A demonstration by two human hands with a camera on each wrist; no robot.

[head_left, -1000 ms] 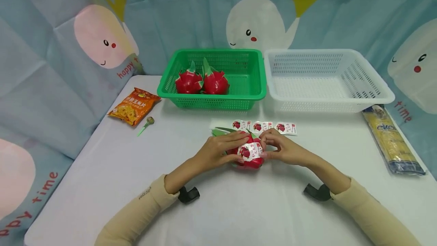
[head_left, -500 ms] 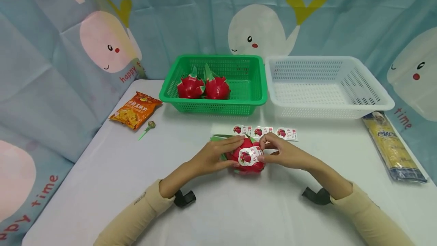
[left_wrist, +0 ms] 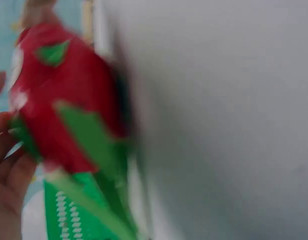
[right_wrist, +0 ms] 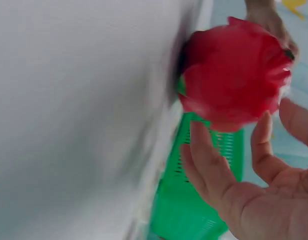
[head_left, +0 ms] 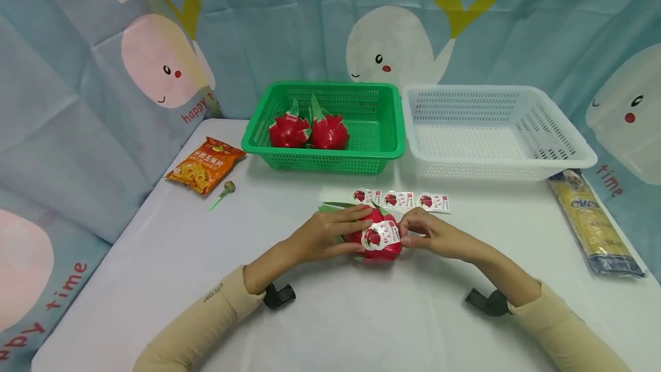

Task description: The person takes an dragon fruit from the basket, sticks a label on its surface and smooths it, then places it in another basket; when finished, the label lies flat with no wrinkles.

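Observation:
On the white table lies a red dragon fruit (head_left: 379, 254) with green leaves, shown close up as a red dragon fruit (left_wrist: 76, 90) in the left wrist view. A white label sticker (head_left: 381, 235) with a fruit picture is on its upper front. My left hand (head_left: 327, 234) holds the fruit from the left, fingers over the top and thumb at the front. My right hand (head_left: 431, 234) is at its right side, fingertips right by the sticker's edge. In the right wrist view, the right hand (right_wrist: 259, 185) has loosely bent, spread fingers beside the fruit.
Behind the fruit lies a backing strip (head_left: 335, 194) with several stickers. A green basket (head_left: 322, 162) holds two dragon fruits (head_left: 310, 132); a white basket (head_left: 496, 168) stands beside it. An orange snack bag (head_left: 203, 166) and a lollipop (head_left: 225, 193) lie left, a yellow packet (head_left: 594, 220) right.
My right hand has drawn slightly to the right, its fingertips now off the sticker's face and at its edge. My left hand stays on the dragon fruit. The head view has tilted slightly.

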